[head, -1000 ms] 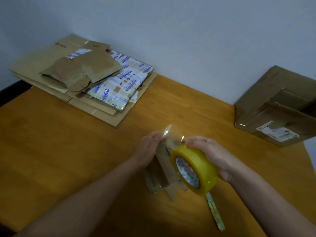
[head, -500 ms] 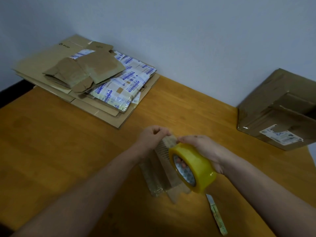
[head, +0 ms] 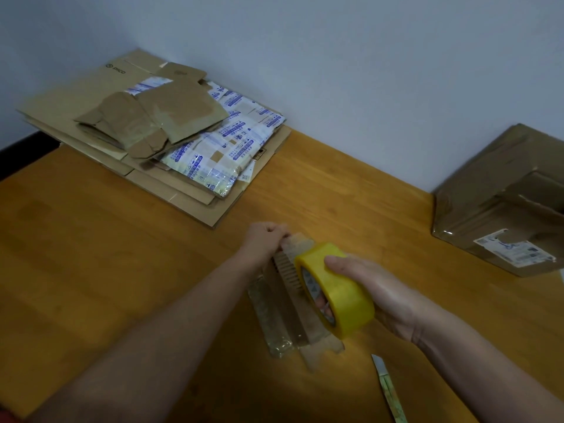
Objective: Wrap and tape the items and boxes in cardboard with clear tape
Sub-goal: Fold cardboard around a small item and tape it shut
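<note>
A small bundle wrapped in corrugated cardboard (head: 290, 312) lies on the wooden table (head: 122, 270), its near end covered in shiny clear tape. My left hand (head: 264, 239) curls over the bundle's far end and pinches the free end of the tape there. My right hand (head: 366, 285) grips a yellowish roll of clear tape (head: 335, 291), thumb on top and fingers through the core, held just above the bundle's right side. A short strip of tape runs from the roll to my left fingers.
A stack of flattened cardboard sheets (head: 76, 108) with taped parcels (head: 219, 151) on top lies at the back left. A large taped cardboard box (head: 500, 203) with a shipping label stands at the right by the wall. A utility knife (head: 389, 389) lies near my right forearm.
The loose tape end that stood up between my hands has been brought down onto the bundle's far end. The roll has moved slightly away from me along the bundle.
</note>
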